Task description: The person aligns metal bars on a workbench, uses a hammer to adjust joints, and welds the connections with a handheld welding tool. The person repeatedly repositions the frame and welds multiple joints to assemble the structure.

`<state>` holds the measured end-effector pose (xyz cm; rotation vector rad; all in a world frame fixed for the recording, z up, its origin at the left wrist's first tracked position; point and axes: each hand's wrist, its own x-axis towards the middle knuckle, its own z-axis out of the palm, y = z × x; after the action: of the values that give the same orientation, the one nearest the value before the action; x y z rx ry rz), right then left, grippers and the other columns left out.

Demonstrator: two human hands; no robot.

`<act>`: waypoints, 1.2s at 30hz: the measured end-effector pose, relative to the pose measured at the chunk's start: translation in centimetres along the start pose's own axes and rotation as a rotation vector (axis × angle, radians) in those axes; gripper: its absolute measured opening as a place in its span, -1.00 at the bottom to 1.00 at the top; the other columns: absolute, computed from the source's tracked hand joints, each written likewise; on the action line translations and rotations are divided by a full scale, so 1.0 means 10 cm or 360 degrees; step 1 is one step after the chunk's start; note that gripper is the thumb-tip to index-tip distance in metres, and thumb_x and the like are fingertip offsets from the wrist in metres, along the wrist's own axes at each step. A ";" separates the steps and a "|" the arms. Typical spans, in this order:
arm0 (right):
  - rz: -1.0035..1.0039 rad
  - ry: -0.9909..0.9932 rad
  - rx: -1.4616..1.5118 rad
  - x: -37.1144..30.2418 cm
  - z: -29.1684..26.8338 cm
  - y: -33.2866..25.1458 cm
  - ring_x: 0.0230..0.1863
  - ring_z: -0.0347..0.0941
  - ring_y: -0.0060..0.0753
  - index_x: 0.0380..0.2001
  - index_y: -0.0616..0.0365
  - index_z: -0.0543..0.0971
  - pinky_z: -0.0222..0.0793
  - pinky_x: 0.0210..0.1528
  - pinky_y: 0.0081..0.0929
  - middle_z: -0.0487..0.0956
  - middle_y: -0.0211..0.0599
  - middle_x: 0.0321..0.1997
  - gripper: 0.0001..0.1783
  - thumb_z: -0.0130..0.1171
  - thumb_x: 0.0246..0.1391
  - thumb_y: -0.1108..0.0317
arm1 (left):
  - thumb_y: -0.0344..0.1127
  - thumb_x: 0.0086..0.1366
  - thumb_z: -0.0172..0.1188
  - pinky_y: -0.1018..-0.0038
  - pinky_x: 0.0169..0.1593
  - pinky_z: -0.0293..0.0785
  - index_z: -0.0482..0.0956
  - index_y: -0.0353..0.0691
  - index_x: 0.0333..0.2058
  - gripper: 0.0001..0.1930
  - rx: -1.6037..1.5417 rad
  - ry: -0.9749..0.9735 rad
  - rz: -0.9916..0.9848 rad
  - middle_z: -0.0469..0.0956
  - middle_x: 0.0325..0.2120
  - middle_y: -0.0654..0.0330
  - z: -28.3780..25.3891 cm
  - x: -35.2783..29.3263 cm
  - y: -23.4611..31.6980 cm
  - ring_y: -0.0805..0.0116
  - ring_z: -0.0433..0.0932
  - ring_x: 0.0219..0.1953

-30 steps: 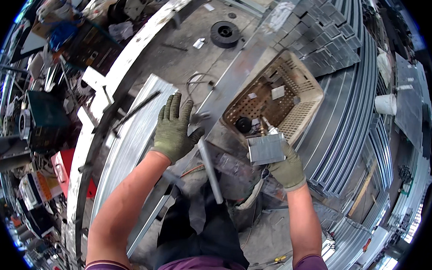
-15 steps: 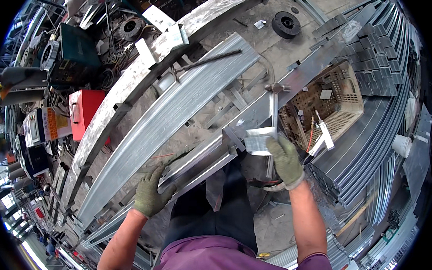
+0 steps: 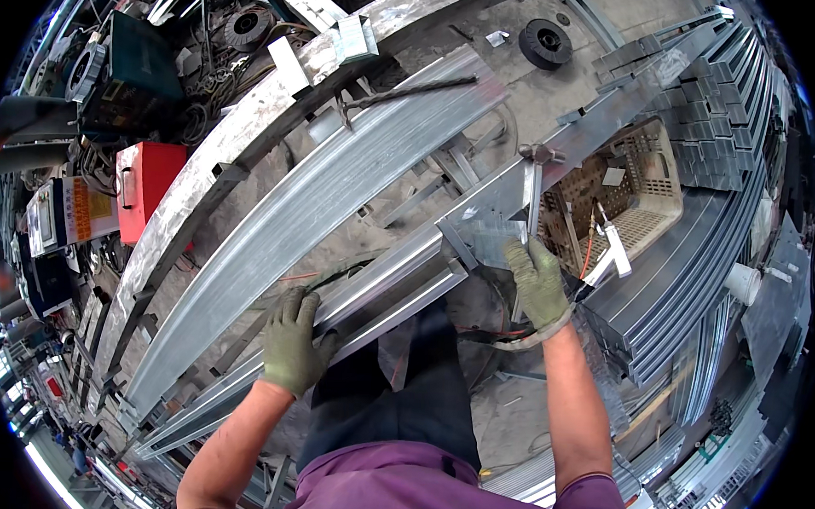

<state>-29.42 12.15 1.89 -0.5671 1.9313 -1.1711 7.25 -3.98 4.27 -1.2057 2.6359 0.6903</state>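
Observation:
My gloved left hand (image 3: 297, 343) lies across a long silver metal channel (image 3: 396, 295), fingers over its far side and thumb apart on the near side. Between the fingers of my gloved right hand (image 3: 537, 284) is the edge of a small shiny metal plate (image 3: 493, 242). The plate is near the channel's upper end, beside a short upright metal piece (image 3: 456, 242); whether they touch is unclear. Just beyond my right hand a hammer (image 3: 541, 155) lies on a flat beam (image 3: 584, 135), its handle running back toward my fingers, which partly hide it.
A wide metal profile (image 3: 317, 213) and a curved beam (image 3: 219, 152) lie to the left. At right are a beige crate (image 3: 663, 213) with a white-handled tool (image 3: 614, 251), and stacked metal profiles (image 3: 703, 242). A red box (image 3: 148, 190) stands far left; a black spool (image 3: 545, 44) lies ahead.
My right hand has brought the plate farther forward, toward the channel's end and the beam. My left hand has shifted a little up along the channel, its fingers closer together. The view has shifted slightly.

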 end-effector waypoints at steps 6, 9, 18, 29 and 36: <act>-0.0002 0.0038 -0.0226 -0.17 -0.10 0.00 -0.23 0.57 -0.45 0.16 0.25 0.65 0.53 -0.16 -0.32 0.70 -0.26 -0.27 -0.65 0.24 0.43 0.30 | -0.15 0.27 0.44 0.03 0.31 0.49 0.47 -0.28 0.34 -0.29 -0.0473 -0.0060 0.0281 0.55 0.24 -0.18 -0.17 -0.10 0.81 -0.21 0.56 0.25; -0.0002 0.0005 -0.0431 -0.35 -0.09 0.13 -0.19 0.72 -0.07 0.38 0.13 0.56 0.57 -0.09 -0.11 0.74 -0.01 -0.24 -0.41 0.28 0.29 0.32 | -0.22 0.25 0.40 0.01 0.05 0.62 0.53 -0.23 0.24 -0.40 -0.0102 -0.0428 -0.0028 0.71 -0.07 -0.13 0.23 0.09 0.78 -0.17 0.70 -0.01; -0.0178 -0.0608 -0.1206 -0.57 0.32 0.33 -0.13 0.68 0.21 0.63 0.02 0.19 0.58 -0.01 0.10 0.70 0.05 -0.10 -0.08 0.19 0.20 0.28 | -0.32 0.20 0.34 0.11 0.03 0.68 0.56 -0.22 0.21 -0.44 -0.0209 -0.0162 0.0194 0.72 0.07 -0.03 -0.11 -0.10 0.75 -0.05 0.75 0.02; -0.0108 -0.0530 -0.1744 -0.40 0.86 0.70 -0.13 0.70 -0.08 -0.07 0.04 0.67 0.55 -0.12 -0.04 0.68 -0.12 -0.12 -0.73 0.21 0.17 0.30 | -0.37 0.15 0.43 0.13 -0.01 0.69 0.64 -0.22 0.15 -0.46 -0.0197 -0.0173 0.0163 0.76 -0.02 -0.07 -0.27 -0.17 0.83 -0.11 0.77 -0.05; -0.0235 -0.0426 -0.1601 -0.69 0.95 1.07 -0.15 0.70 0.00 -0.16 0.09 0.70 0.55 -0.15 0.00 0.69 -0.12 -0.18 -0.76 0.23 0.11 0.31 | -0.36 0.17 0.44 0.12 0.02 0.68 0.64 -0.26 0.15 -0.47 -0.0233 -0.0129 0.0242 0.75 -0.01 -0.10 -0.24 -0.18 0.82 -0.10 0.76 -0.01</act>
<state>-17.37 17.09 -7.29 -1.3167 2.1624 -0.0880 2.41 0.72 9.72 -0.9946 2.6689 0.9525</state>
